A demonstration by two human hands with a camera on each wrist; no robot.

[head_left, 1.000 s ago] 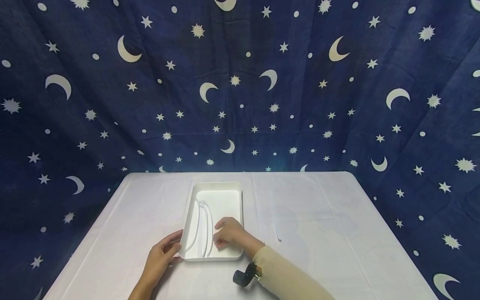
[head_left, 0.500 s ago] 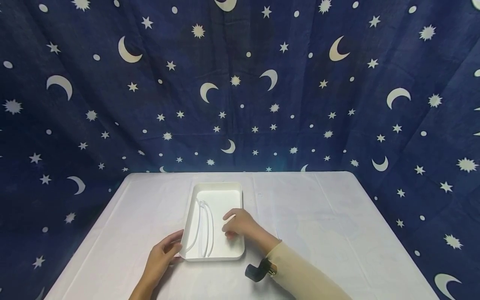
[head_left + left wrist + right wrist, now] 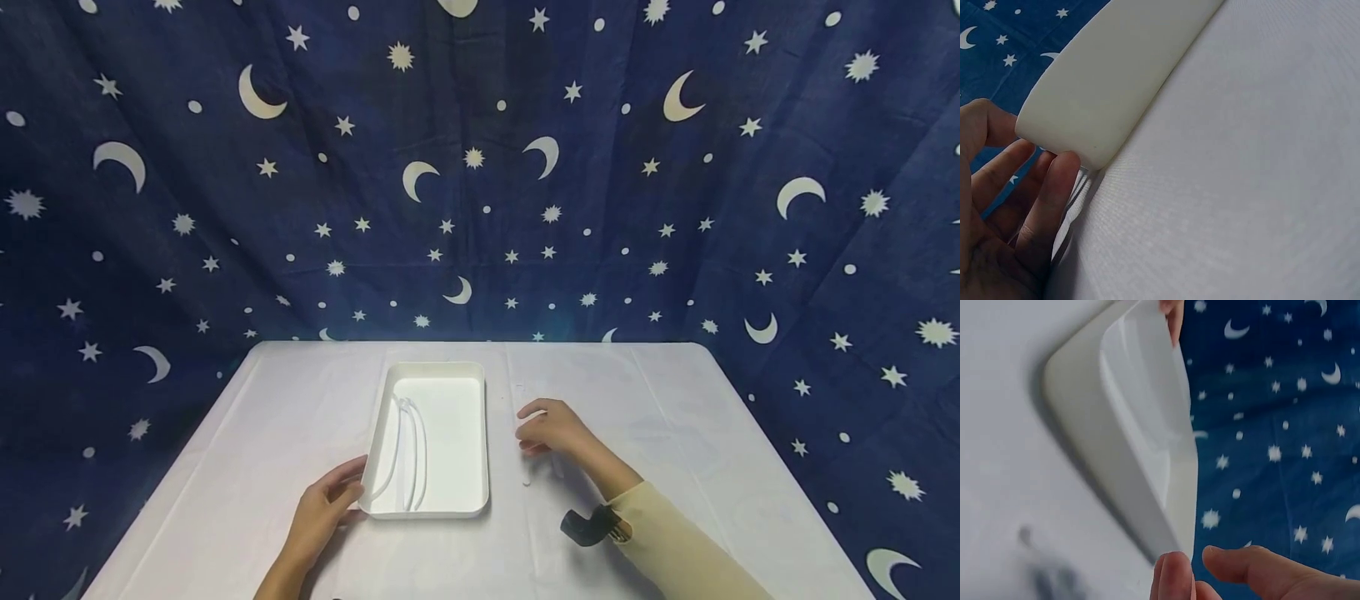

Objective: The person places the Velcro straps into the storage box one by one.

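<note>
A shallow white tray [image 3: 471, 450] lies lengthwise on the table. Several thin, curved white strips that look like cable ties [image 3: 414, 458] lie along its left side. At the tray's near left corner, my left hand [image 3: 318, 512] grips the wall; the left wrist view has its thumb and fingers [image 3: 1060, 178] against the tray's outer side. My right hand [image 3: 551, 429] hovers over the table right of the tray, fingers loosely bent, nothing visible in them. Below it, a faint pale strip [image 3: 557, 467] lies on the white cloth, partly covered by the hand.
A white cloth [image 3: 637, 533] with fold lines covers the table. Behind it hangs a dark blue curtain [image 3: 480, 233] with moons and stars. A black device [image 3: 588, 527] sits at my right wrist, by the beige sleeve [image 3: 682, 542].
My right hand has come up out of the tray and moved right, over the tablecloth. The left hand stays at the tray's corner, and the strips inside lie as before.
</note>
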